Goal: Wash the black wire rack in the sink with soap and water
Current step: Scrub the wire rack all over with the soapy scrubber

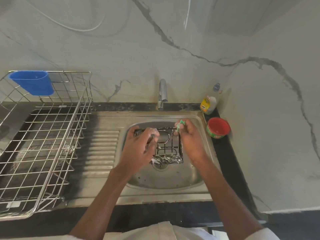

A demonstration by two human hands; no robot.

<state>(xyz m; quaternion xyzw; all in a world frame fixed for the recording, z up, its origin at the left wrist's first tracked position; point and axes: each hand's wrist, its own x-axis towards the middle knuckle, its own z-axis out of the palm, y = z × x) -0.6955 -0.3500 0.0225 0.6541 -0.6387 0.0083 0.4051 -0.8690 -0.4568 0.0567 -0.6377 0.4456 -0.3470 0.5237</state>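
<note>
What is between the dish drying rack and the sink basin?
In the head view, only the ribbed steel drainboard lies between the dish drying rack and the sink basin.

A single head-worn wide-angle view looks steeply down and forward from above the tabletop's (223,153) near edge, close over the sink (166,181), facing the marbled wall (190,40) along the far edge. Straight lines bow toward the picture's borders.

Both forearms are bare, no sleeves reaching the wrists. A white garment shows along the bottom edge of the frame. Soap suds cling to the left hand (138,148).
</note>
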